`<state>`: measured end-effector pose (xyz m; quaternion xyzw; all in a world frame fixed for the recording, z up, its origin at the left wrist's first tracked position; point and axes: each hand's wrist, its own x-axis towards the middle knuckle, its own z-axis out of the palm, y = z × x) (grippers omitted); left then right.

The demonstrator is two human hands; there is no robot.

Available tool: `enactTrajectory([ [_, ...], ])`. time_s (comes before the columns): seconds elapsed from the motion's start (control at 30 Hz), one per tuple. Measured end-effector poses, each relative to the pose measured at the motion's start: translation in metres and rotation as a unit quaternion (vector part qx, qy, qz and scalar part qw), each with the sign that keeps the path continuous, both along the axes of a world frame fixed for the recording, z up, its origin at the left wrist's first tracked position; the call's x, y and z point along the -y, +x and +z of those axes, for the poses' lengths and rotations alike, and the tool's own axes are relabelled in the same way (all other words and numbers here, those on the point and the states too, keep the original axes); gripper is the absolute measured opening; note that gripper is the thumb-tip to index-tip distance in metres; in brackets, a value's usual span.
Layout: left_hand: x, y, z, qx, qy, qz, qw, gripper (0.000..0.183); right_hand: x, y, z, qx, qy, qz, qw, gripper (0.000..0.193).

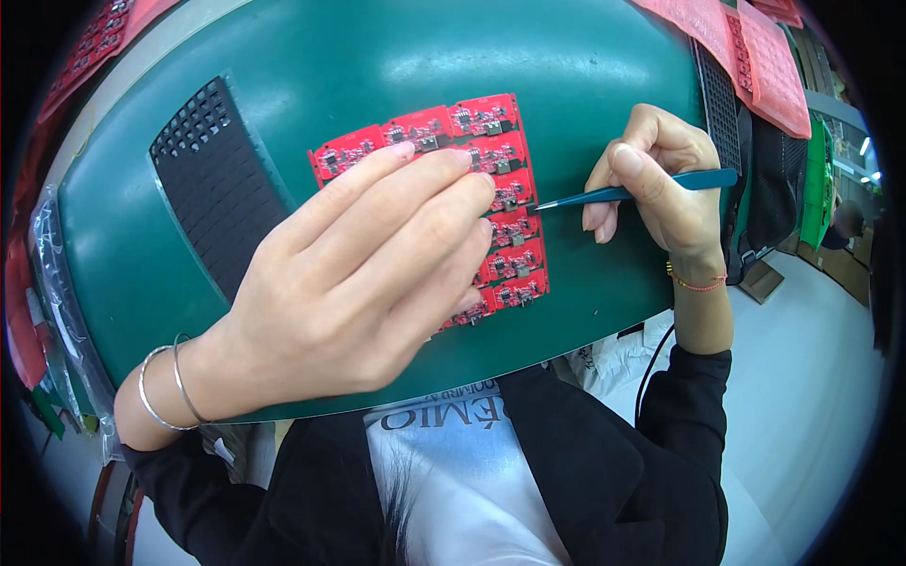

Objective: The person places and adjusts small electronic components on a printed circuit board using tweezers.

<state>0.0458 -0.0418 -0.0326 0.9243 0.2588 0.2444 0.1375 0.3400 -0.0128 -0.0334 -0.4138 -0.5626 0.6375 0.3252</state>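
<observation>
Pinched in the right hand [672, 209], blue tweezers [607, 194] point at the right edge of the red circuit-board panel [512, 229], upper middle of the frame. The left hand [368, 255] lies over it — whether gripping, I cannot tell. It should be light, stiff, fragile — best held by its outer edges.

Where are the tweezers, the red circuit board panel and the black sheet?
Tweezers [595, 196], head view: on the blue shaft.
Red circuit board panel [505, 157], head view: on its right-hand column.
Black sheet [223, 181], head view: on its visible middle.
</observation>
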Motion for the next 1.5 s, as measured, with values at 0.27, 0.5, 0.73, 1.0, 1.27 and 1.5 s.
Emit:
enactTrajectory([
  [0.27, 0.0, 0.019, -0.021, 0.022, 0.026, 0.01, 0.999, 0.037, 0.006, 0.001, 0.003, 0.031, -0.01, -0.008, 0.999, 0.025],
  [0.5, -0.001, 0.02, -0.024, 0.029, 0.028, 0.012, 0.999, 0.038, 0.002, 0.0, -0.002, 0.044, 0.027, -0.016, 0.999, 0.025],
  [0.73, -0.001, 0.02, -0.024, 0.033, 0.022, 0.015, 0.999, 0.038, 0.003, -0.003, 0.0, 0.058, 0.028, -0.013, 0.998, 0.024],
  [1.0, -0.001, 0.019, -0.025, 0.039, 0.027, 0.015, 0.999, 0.037, 0.004, -0.006, 0.0, 0.059, 0.021, -0.02, 0.998, 0.024],
  [1.27, -0.001, 0.021, -0.025, 0.04, 0.026, 0.019, 0.999, 0.038, 0.004, -0.007, -0.002, 0.074, 0.04, -0.02, 0.996, 0.023],
  [1.5, 0.001, 0.022, -0.019, -0.016, 0.036, 0.031, 0.999, 0.036, 0.005, -0.007, -0.002, 0.079, 0.05, -0.016, 0.995, 0.023],
])
